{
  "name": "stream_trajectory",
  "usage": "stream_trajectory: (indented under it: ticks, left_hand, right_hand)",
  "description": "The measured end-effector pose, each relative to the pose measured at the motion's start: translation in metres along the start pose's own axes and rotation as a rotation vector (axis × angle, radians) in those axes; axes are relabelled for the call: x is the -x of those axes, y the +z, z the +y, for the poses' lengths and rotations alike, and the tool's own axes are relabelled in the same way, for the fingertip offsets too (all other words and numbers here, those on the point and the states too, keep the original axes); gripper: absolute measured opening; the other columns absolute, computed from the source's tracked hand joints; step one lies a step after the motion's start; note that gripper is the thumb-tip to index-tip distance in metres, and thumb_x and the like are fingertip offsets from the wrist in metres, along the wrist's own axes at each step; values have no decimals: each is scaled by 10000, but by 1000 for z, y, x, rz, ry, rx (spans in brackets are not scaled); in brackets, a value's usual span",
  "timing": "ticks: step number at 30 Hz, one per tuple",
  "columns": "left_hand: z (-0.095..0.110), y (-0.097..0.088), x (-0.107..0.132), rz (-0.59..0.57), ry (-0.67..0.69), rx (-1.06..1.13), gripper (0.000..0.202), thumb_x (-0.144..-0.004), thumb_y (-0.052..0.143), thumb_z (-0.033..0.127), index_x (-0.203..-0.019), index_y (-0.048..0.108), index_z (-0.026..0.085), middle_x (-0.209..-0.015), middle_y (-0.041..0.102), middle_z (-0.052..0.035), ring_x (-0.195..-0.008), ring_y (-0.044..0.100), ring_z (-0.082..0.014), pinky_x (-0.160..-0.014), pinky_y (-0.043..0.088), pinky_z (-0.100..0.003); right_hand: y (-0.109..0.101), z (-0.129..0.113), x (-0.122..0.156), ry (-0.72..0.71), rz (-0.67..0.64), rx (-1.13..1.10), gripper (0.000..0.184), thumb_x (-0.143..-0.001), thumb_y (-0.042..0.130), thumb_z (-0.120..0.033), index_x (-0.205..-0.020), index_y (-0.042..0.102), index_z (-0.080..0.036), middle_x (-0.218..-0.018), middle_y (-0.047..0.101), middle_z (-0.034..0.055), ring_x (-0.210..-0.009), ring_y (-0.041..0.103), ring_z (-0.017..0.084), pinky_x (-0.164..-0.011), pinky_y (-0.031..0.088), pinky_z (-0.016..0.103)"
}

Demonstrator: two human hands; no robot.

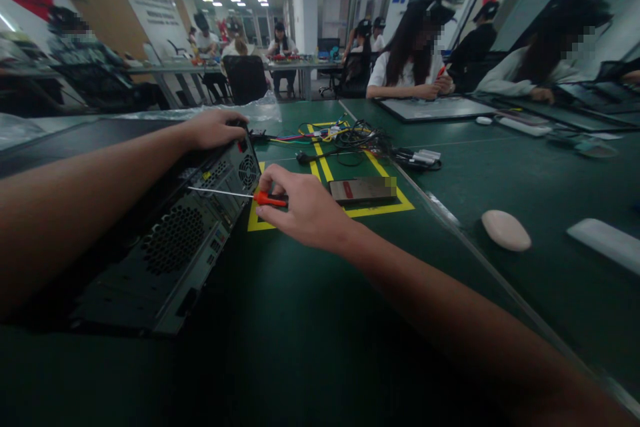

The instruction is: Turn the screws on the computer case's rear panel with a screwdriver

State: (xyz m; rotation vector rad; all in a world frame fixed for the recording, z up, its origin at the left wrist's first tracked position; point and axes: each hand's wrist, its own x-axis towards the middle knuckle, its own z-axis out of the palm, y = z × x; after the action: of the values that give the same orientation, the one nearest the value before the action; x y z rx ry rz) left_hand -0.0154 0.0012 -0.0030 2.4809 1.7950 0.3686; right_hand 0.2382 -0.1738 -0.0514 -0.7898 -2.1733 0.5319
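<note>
A black desktop computer case (165,247) lies on its side on the green table, its rear panel with fan grilles and ports turned towards me. My left hand (215,128) rests on the case's far top corner, fingers curled over the edge. My right hand (300,207) pinches the red handle of a screwdriver (267,199). The thin metal shaft runs left, and its tip touches the rear panel near the expansion slots.
Yellow tape marks a square (380,208) holding a flat drive-like part (363,189) and a tangle of cables (350,137). A white mouse (506,230) and keyboard (605,243) lie to the right. Several people sit at tables beyond.
</note>
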Motion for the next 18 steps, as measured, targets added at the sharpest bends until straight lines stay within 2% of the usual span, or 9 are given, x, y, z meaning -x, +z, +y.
stream_trajectory:
  ticks: [6, 10, 13, 18]
  left_hand:
    - [7, -2, 3, -21, 27, -49, 798, -785, 484, 522, -1429, 602, 66, -1468, 607, -161, -1303, 568, -346, -1156, 391, -435]
    - [8, -2, 3, -41, 0, -80, 771, -795, 475, 507, -1427, 597, 82, -1471, 607, -141, -1321, 553, -347, -1152, 391, -447]
    - [6, -1, 2, -32, -4, -75, 765, -788, 470, 521, -1424, 600, 117, -1474, 612, -111, -1329, 557, -318, -1160, 388, -399]
    - [9, -1, 3, -40, -11, -57, 769, -810, 458, 530, -1435, 590, 101, -1467, 617, -144, -1311, 584, -312, -1142, 416, -395]
  right_hand:
    - [2, 3, 0, -27, 0, 14, 109, -904, 629, -244, -989, 575, -201, -806, 588, -40, -726, 529, 131, -694, 349, 274]
    - [1, 1, 2, -18, -1, 41, 100, -917, 617, -241, -997, 563, -211, -833, 608, -25, -755, 545, 145, -705, 368, 278]
    - [0, -2, 4, -8, -22, 88, 106, -936, 598, -256, -1024, 552, -219, -928, 659, 5, -835, 586, 171, -737, 392, 294]
    - [2, -7, 11, 37, -60, 138, 132, -978, 554, -321, -1076, 527, -236, -1017, 703, 22, -838, 627, 192, -694, 411, 310]
